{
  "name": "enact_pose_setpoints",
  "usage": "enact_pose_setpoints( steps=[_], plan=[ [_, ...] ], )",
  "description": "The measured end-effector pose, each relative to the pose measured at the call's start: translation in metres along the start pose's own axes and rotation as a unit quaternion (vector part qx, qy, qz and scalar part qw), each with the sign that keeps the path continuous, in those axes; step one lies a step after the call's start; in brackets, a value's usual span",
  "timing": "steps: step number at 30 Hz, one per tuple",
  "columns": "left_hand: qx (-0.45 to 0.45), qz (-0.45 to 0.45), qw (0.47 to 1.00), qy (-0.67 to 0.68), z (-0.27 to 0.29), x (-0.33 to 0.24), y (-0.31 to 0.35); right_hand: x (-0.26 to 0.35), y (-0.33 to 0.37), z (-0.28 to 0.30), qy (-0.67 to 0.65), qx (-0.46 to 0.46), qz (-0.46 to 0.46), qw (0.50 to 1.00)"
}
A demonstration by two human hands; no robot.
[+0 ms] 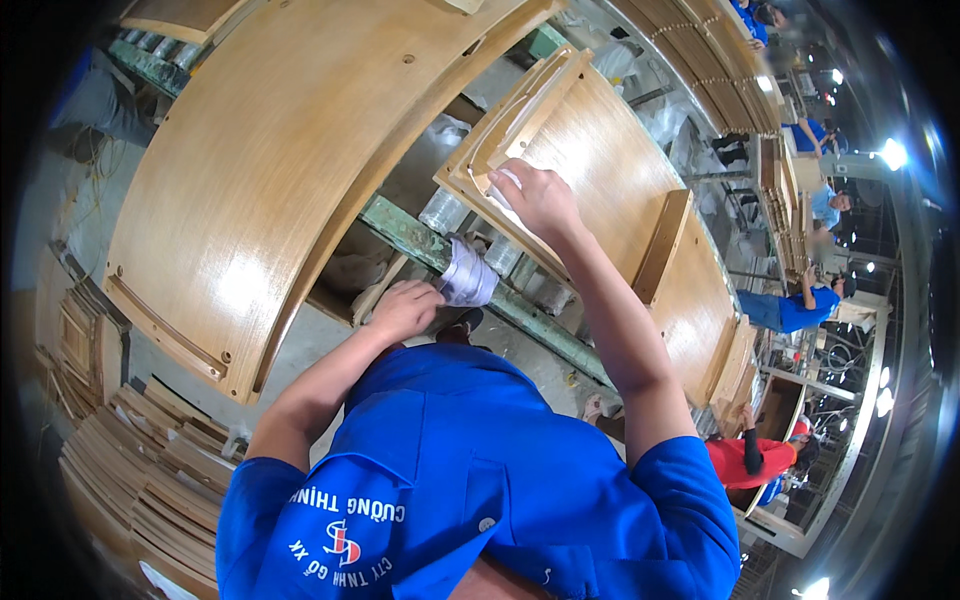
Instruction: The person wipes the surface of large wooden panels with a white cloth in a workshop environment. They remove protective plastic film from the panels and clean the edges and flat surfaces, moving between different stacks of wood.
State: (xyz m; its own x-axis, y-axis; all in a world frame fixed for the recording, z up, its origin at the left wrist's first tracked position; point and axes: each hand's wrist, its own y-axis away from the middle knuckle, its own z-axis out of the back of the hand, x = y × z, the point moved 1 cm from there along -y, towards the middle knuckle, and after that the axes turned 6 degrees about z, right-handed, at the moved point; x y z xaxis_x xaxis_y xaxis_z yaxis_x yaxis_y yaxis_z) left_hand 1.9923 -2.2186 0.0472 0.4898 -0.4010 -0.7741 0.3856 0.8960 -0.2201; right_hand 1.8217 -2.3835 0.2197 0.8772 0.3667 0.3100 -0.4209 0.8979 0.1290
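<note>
My right hand (541, 203) is closed on a folded white cloth or paper (508, 190), pressed to the curved end of a varnished wooden panel (590, 130). The fingers hide part of the white piece, so I cannot tell which it is. Lower and to the left, my left hand (407, 309) has its fingers loosely bent, with nothing visible in them. Its fingertips are beside a pale plastic-like wrapping (467, 274) around the green rail (410, 232); whether they touch is unclear. A wooden crosspiece (662, 247) stands across the same panel.
A large curved wooden panel (260, 200) lies to the left, its raised edge near my left hand. Wooden parts (150, 470) are stacked at lower left. More panels (715, 70) line the upper right. Several people work on the right, one in a red shirt (745, 460).
</note>
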Motion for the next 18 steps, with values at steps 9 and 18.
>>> enact_pose_setpoints(
  steps=[9, 18],
  plan=[
    [0.028, 0.061, 0.998, -0.017, 0.009, 0.016, 0.012, -0.008, 0.006, -0.011, -0.021, -0.036, -0.026, 0.999],
    [0.097, 0.033, 0.995, -0.014, 0.011, 0.004, -0.013, -0.036, 0.048, -0.021, -0.084, -0.092, -0.086, 0.988]
  ],
)
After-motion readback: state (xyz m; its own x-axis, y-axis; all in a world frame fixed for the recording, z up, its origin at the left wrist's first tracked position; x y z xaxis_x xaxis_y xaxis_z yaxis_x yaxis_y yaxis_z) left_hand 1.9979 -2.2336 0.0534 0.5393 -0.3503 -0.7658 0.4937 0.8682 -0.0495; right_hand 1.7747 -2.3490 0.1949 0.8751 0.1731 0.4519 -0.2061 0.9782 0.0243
